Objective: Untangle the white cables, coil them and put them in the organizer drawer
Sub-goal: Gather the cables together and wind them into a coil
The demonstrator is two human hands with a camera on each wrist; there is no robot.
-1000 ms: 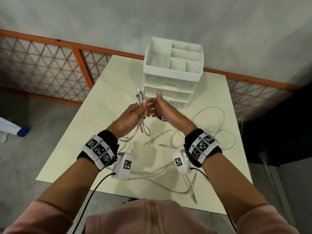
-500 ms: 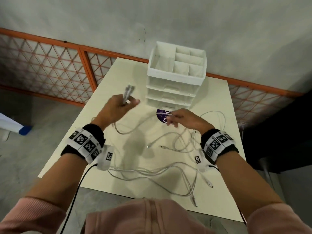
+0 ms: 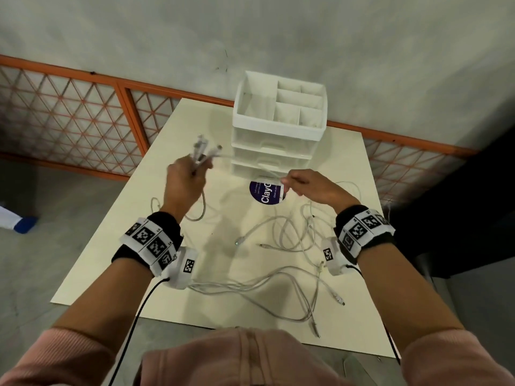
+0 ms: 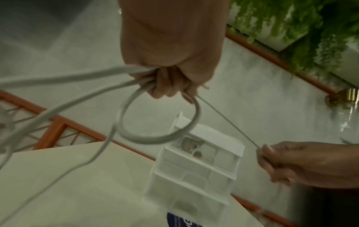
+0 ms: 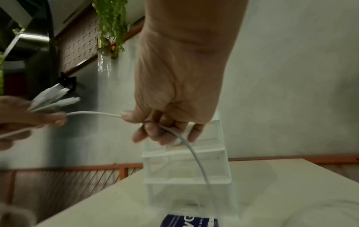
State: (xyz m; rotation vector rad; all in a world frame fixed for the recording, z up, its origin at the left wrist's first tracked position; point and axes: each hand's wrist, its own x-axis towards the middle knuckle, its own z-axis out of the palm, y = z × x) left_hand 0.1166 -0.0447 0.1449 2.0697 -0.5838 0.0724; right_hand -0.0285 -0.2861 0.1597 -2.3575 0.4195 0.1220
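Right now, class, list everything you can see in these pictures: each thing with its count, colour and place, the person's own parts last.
white cables: several, tangled on table; connector ends bunched in left hand
organizer: one, white, table's far edge, drawers shut
sticker: one, round, purple, before organizer
table: one, cream
railing: orange lattice, behind table
plants: green, hanging, on wall
left hand: grips cable bundle
right hand: pinches one cable strand

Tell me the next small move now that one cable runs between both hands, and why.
Probably keep sliding the right hand along the cable away from the left hand, which grips the bunched plug ends. The strand's far length trails into the tangled cables on the table, so it likely isn't free to coil yet.
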